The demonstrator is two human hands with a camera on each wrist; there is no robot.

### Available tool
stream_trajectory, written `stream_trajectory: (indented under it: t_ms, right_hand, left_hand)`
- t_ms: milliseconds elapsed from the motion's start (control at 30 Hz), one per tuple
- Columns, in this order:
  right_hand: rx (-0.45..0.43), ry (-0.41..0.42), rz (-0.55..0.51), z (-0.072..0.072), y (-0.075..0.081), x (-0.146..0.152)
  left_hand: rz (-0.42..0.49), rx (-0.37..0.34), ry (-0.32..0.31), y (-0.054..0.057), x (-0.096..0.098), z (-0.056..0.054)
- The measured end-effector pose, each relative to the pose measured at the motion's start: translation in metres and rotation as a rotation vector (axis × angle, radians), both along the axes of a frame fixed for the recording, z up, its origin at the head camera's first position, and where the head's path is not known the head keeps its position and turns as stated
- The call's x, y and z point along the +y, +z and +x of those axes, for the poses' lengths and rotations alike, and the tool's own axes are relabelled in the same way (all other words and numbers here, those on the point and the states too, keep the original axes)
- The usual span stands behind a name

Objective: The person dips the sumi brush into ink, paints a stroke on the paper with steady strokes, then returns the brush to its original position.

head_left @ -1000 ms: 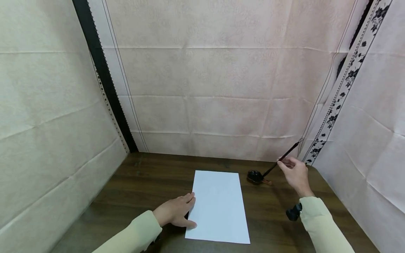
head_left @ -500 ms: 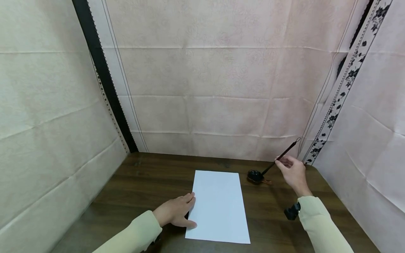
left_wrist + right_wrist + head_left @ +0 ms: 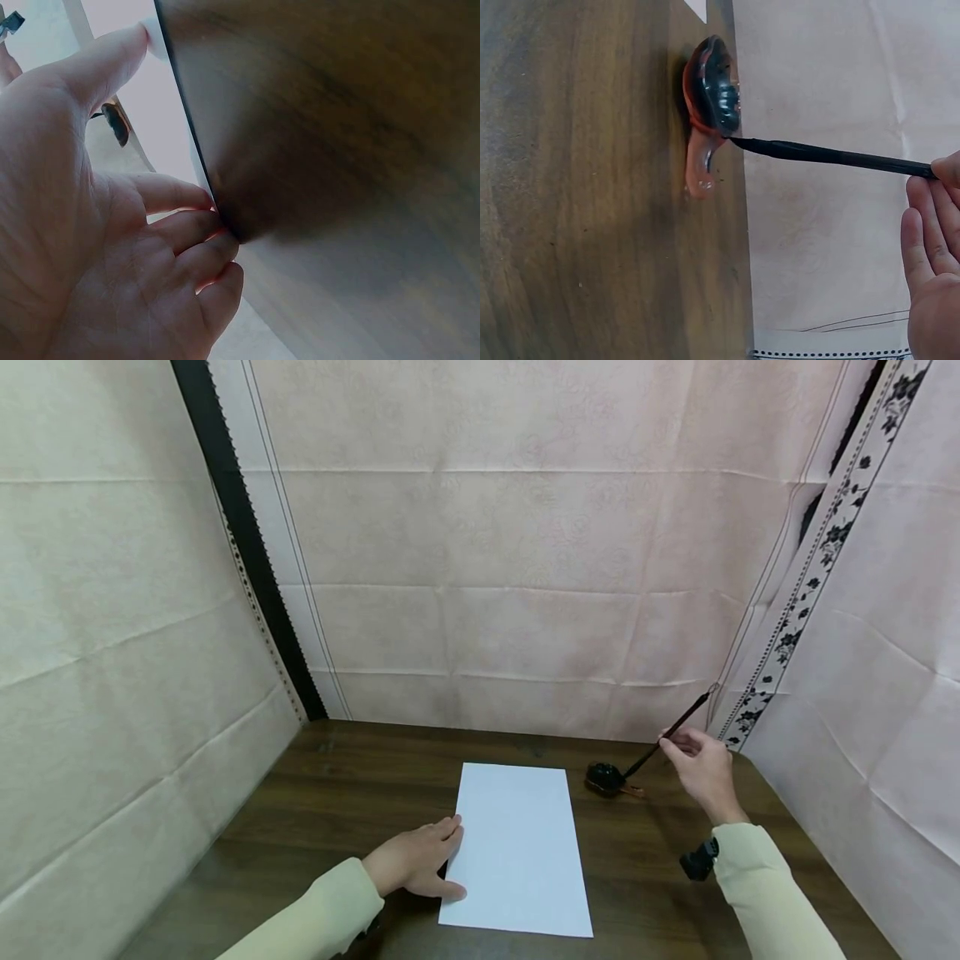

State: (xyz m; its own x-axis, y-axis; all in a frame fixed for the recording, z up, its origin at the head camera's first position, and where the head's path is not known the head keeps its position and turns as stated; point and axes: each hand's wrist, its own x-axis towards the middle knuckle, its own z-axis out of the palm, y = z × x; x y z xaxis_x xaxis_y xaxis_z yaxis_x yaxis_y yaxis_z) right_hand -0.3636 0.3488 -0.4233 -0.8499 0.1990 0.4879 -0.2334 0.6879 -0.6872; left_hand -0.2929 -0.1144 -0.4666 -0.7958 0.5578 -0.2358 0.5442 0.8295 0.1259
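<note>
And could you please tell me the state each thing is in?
White rectangular paper sheet: flat, blank.
Slim black brush: tilted, tip at the dish's rim.
Small reddish handled dish: upright, glossy black inside.
Left hand: resting on the sheet's left edge.
Right hand: pinching the brush.
Pale fabric backdrop: hanging, creased.

Left sleeve (image 3: 330, 906): long, plain, pale yellow-green. Right sleeve (image 3: 772, 893): same colour, likewise plain. Cuffs (image 3: 737, 839): loose, ending at the wrists. Black device (image 3: 697, 862) at right cuff: small, blocky, protruding. Dark part (image 3: 371, 928) under left cuff: mostly hidden, shape unclear.
</note>
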Motion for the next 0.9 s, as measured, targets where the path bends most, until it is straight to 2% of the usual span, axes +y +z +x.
stream_trajectory:
  t_ms: [233, 467, 767, 900]
  right_hand:
    - [0.044, 0.044, 0.008, -0.001, 0.012, -0.005]
    - [0.085, 0.098, 0.028, -0.004, 0.032, -0.014]
    - [0.115, 0.164, 0.013, 0.000, 0.056, -0.040]
    - [0.141, 0.227, -0.005, 0.005, 0.065, -0.055]
  left_hand:
    - [0.005, -0.005, 0.002, -0.001, 0.000, 0.000]
    - [0.004, -0.016, 0.007, -0.002, 0.000, -0.001]
    - [0.010, -0.019, 0.009, 0.000, 0.000, 0.001]
    - [0.006, -0.016, 0.011, 0.001, 0.000, 0.001]
